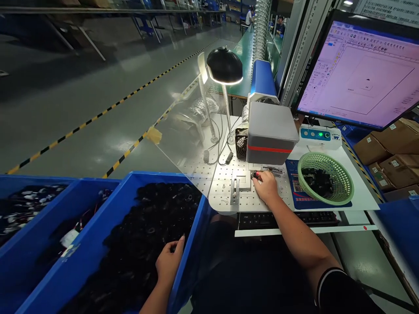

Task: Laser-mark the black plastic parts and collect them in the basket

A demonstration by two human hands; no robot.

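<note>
My right hand (pixel 266 187) is closed at the fingertips on a small black part (pixel 254 175), with a bit of red beside it. It is at the metal fixture (pixel 242 183) on the perforated metal plate (pixel 225 198), below the grey and red machine head (pixel 271 135). My left hand (pixel 169 261) hangs over the blue bin (pixel 131 179) near its right wall. Its thumb and fingers are curled together; what lies between them, if anything, is too dark to make out. Many small black parts (pixel 144 231) fill this bin.
A green basket (pixel 347 183) with black parts stands on a blue mat (pixel 294 198). A keyboard (pixel 258 221) sits below the table edge. A lit lamp (pixel 225 65), a clear sheet (pixel 183 135) and a monitor (pixel 360 74) surround the machine. Cardboard boxes (pixel 393 148) are stacked right.
</note>
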